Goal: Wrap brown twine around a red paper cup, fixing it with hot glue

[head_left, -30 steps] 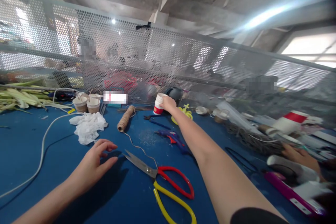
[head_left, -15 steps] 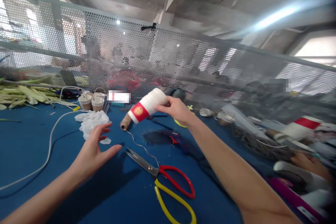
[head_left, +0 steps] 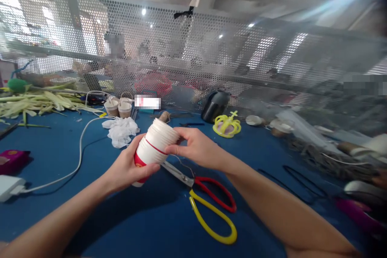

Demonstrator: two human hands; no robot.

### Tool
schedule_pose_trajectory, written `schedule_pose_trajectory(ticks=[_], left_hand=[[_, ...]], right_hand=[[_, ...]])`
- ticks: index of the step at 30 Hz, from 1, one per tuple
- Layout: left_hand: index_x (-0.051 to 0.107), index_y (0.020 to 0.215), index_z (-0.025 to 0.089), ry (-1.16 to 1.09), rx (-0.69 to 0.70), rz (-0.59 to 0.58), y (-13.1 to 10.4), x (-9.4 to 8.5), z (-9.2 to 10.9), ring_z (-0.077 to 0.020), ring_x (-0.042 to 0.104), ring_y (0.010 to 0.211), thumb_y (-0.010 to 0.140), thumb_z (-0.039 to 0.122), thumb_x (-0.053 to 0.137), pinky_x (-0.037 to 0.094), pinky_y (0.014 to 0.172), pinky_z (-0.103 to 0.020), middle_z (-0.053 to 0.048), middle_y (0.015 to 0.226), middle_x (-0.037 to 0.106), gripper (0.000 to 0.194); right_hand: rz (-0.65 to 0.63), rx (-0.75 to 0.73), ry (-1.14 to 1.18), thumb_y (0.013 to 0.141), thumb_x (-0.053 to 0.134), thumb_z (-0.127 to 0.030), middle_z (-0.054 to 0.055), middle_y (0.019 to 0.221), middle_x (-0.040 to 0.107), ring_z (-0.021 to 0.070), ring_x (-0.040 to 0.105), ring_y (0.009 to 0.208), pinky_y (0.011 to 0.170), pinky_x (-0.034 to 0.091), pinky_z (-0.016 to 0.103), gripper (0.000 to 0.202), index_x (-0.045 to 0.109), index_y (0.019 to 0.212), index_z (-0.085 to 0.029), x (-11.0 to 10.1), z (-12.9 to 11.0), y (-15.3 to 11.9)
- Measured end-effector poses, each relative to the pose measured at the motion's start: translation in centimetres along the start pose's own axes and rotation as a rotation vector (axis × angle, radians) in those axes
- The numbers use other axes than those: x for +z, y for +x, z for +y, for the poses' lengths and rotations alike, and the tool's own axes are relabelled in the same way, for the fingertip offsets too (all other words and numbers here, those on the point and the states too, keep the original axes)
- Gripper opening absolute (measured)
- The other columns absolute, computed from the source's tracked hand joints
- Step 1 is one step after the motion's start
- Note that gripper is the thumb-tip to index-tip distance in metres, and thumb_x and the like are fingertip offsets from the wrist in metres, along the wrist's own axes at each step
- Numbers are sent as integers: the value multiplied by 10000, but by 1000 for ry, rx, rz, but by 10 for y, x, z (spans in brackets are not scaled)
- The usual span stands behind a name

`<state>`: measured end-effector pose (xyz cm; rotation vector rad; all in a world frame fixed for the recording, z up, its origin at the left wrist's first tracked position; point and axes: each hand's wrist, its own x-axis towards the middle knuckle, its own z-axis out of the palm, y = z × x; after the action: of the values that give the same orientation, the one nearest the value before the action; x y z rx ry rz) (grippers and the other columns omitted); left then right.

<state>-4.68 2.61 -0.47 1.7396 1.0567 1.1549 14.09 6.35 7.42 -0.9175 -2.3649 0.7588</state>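
Note:
A white bottle-like container with a red band (head_left: 157, 140) is held tilted above the blue table. Around its lower part wrap the fingers of my left hand (head_left: 130, 166). My right hand (head_left: 193, 148) grips its ribbed upper end, fingertips at the rim. Just behind it lies a small brown spool of twine (head_left: 164, 117). Scissors with one red and one yellow handle (head_left: 193, 183) lie below my right hand, and a thin thread runs beside their blades.
Crumpled white cloth (head_left: 120, 131), two small cups (head_left: 124, 109) and pale husks (head_left: 45, 102) stand at the left back. A yellow crown-shaped piece (head_left: 226, 125) sits beside a dark rounded object (head_left: 215, 106). A white cable (head_left: 80, 149) crosses the left; bundled grey strands (head_left: 320, 155) lie right.
My left hand has closed on the container, which has come nearer and turned more upright. My right hand has stayed on it. The view has shifted, showing the yellow crown-shaped piece clearly.

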Motion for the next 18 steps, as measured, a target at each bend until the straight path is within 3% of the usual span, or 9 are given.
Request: schedule_pose_trajectory(ticks=[4,5,8,9,11,13,16,18], left_hand=[[424,1170,172,-37,-12,-8,2,-12,6,-221,598,812,655,331,659,478,717,-323,-63,943,623,587],[436,1162,170,-32,-17,42,3,-16,7,-224,599,805,631,334,676,480,712,-327,-63,939,622,605],[427,1170,172,-64,-64,364,9,-29,5,-231,591,822,591,371,695,476,729,-349,-59,923,616,668],[433,1159,172,-102,-85,422,11,-33,3,-231,592,812,585,378,697,480,714,-353,-60,919,614,664],[429,1161,186,-219,-90,507,15,-37,0,-221,594,833,588,372,698,487,717,-343,-65,972,602,660],[422,1174,209,-346,-29,564,17,-38,-2,-213,590,880,612,358,686,492,739,-331,-68,1038,587,638],[410,1198,250,-498,99,643,16,-33,2,-221,571,965,652,346,660,491,783,-334,-71,1113,568,609],[383,1222,275,-560,148,668,12,-28,6,-235,564,997,669,349,646,489,801,-350,-76,1138,565,617]], right_hand=[[160,-14,-62,721,608,-365,27,722,611,153,554,659,602,455,270,255,595,818,-130,-21,-2,0],[219,-17,-111,724,603,-373,30,727,607,155,554,658,603,453,274,257,590,818,-134,-27,-1,-1],[356,-49,-324,726,610,-348,45,802,591,165,552,702,647,443,294,236,581,846,-147,-40,0,-3],[370,-55,-387,726,615,-332,48,818,585,167,549,714,661,438,300,226,580,854,-149,-41,0,-4],[299,-72,-458,727,622,-305,45,816,581,167,546,723,674,432,304,200,582,846,-149,-39,-2,-6],[114,-107,-472,722,633,-303,36,782,581,164,546,721,668,433,294,183,582,799,-145,-29,-6,-8],[-192,-227,-475,714,648,-315,49,831,578,164,556,771,690,442,279,192,587,755,-137,-4,-11,-8],[-303,-315,-516,721,643,-305,73,892,570,172,562,803,710,448,289,196,596,786,-126,15,-12,-6]])
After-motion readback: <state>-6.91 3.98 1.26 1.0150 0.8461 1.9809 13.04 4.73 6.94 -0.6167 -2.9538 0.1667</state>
